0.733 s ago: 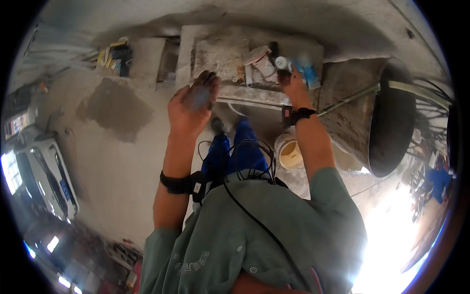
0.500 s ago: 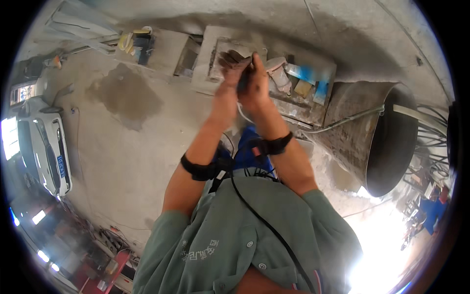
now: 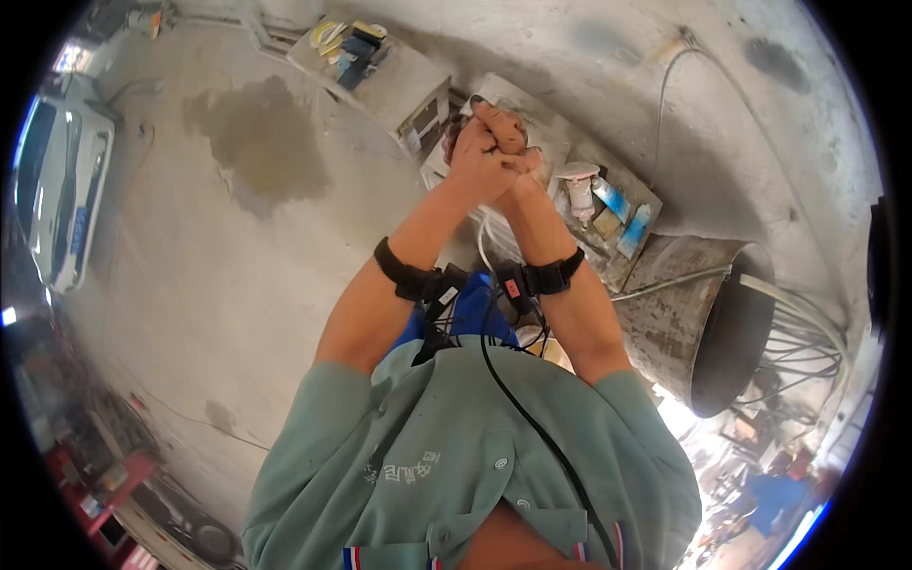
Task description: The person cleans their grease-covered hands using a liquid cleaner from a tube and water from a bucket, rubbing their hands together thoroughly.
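Observation:
My left hand (image 3: 472,174) and my right hand (image 3: 518,179) are clasped together, fingers wrapped over one another, above a low concrete-grey bench. Dark grime marks the fingers. No object shows between the palms, though their inner sides are hidden. To the right of my hands, a pinkish-white cup-shaped fitting (image 3: 579,198) lies on the bench. Two blue-and-white packets (image 3: 611,198) and a tan block (image 3: 605,223) are beside it. A white cable (image 3: 484,242) hangs below my wrists. Each forearm wears a black strap (image 3: 410,275).
A large rusty metal cylinder (image 3: 670,309) lies on its side at the right, with hoses (image 3: 803,328) behind it. Farther left, another low stand (image 3: 404,90) holds yellow and dark items. A damp patch (image 3: 261,142) marks the floor. A white car (image 3: 71,195) is at the far left.
My hands were pressed palm to palm with fingers extended; now the fingers fold over each other. The view has turned, shifting the bench and cylinder.

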Demonstrator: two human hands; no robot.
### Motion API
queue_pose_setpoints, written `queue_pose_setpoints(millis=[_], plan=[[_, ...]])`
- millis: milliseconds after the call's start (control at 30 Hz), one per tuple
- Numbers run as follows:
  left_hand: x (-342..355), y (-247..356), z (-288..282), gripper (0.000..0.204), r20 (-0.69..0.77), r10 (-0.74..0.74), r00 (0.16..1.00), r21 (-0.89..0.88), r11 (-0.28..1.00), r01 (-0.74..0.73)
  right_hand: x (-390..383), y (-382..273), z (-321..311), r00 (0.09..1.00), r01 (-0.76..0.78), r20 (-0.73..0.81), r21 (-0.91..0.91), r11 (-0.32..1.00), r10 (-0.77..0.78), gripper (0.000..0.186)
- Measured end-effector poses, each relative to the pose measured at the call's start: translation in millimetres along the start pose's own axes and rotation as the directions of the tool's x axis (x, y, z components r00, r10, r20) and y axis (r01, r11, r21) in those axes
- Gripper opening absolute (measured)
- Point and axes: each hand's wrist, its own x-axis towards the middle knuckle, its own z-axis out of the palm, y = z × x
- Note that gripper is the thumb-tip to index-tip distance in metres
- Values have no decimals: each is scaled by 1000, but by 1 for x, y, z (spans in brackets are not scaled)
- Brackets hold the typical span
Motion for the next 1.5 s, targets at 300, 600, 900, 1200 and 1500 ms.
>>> queue_pose_setpoints(millis=[300, 600, 900, 1200, 1500], plan=[[-43, 117, -22, 39, 109, -6, 994, -476, 877, 58, -34, 2, 137, 901, -427, 154, 148, 892, 406, 22], [-96, 121, -38, 31, -174, 228, 958, 102, 972, -212, -13, 23, 161, 843, -538, -36, -41, 842, 537, 30], [-122, 135, -117, 38, 816, 167, 554, 558, -480, -677, -33, 16, 183, 872, -469, -154, 15, 883, 465, 19], [-102, 177, -73, 33, 307, -17, 952, 941, -144, -306, -70, 36, 182, 628, 662, 773, -589, -464, -88, 16], [-106, 161, -50, 21, -180, -236, 955, -8, 971, 239, -87, 2, 217, 950, 312, 288, -849, 426, -122, 11]])
